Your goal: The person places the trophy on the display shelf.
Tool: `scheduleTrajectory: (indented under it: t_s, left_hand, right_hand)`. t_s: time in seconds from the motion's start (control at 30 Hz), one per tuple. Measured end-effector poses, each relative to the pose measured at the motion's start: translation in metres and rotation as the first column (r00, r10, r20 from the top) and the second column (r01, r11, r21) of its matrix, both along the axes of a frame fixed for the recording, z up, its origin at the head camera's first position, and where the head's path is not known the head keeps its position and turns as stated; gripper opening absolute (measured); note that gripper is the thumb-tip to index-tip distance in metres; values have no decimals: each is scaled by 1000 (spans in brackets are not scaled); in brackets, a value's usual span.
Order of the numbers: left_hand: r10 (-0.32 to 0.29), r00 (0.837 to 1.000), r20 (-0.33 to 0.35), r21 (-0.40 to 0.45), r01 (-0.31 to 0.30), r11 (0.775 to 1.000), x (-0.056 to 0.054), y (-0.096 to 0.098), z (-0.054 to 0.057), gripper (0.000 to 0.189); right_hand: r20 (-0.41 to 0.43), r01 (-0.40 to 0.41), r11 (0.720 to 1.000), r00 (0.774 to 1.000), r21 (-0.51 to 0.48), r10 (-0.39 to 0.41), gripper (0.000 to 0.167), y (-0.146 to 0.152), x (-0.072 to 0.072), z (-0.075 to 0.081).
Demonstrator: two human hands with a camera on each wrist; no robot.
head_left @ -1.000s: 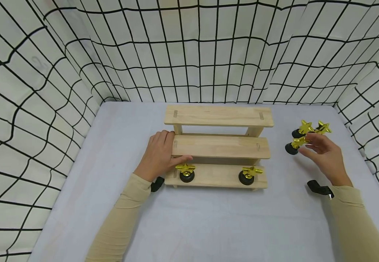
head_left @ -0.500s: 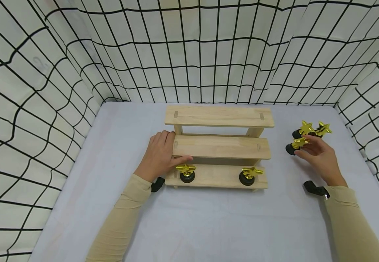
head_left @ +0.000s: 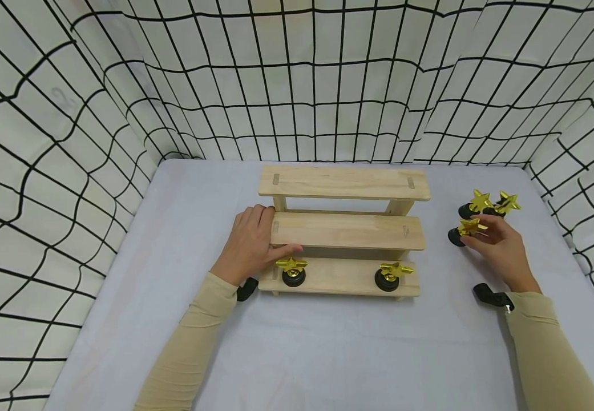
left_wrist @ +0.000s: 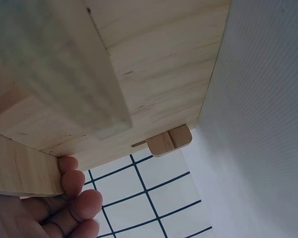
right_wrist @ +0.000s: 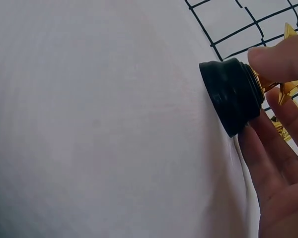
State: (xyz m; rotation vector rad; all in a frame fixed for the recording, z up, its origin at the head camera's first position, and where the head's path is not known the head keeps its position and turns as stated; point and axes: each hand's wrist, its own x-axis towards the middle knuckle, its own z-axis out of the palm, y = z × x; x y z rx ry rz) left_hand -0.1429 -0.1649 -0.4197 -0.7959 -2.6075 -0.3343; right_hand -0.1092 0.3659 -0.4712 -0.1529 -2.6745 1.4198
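A three-tier wooden shelf [head_left: 347,229] stands on the white table. My left hand [head_left: 247,242] grips the left end of its middle tier, thumb lying along the front; in the left wrist view the fingertips [left_wrist: 87,203] wrap past a board's end. To the right, my right hand [head_left: 504,245] pinches a small star trophy [head_left: 468,227] between thumb and fingers. Up close its black round base [right_wrist: 231,94] is tilted, near the tablecloth. Just behind it are a second star trophy [head_left: 480,201] and a third star trophy [head_left: 507,202], partly hidden by my fingers.
On the bottom tier sit a star trophy [head_left: 293,273] at the left and another star trophy [head_left: 390,277] at the right. Black grid netting [head_left: 312,85] over white walls encloses the table's back and sides. White cloth [head_left: 327,354] covers the table.
My right hand has moved slightly left and toward me, its thumb and fingers closing on the nearest trophy. The left hand stays on the shelf.
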Motion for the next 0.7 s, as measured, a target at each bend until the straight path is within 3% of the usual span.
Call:
scheduleTrajectory:
  t_s: [0.3, 0.5, 0.7]
  left_hand:
    - [-6, 1000, -7, -6, 6, 1000, -1, 0, 0, 91]
    - [-12, 1000, -7, 4, 12, 1000, 0, 0, 2, 101]
    - [-3, 1000, 11, -6, 3, 1000, 0, 0, 0, 95]
  right_hand:
    - [-20, 0, 1000, 1000, -11, 0, 42, -2, -2, -5]
    - [-26, 5, 1000, 1000, -12, -5, 43, -3, -1, -8]
    - [-41, 2, 1000, 999, -3, -3, 43, -4, 1, -10]
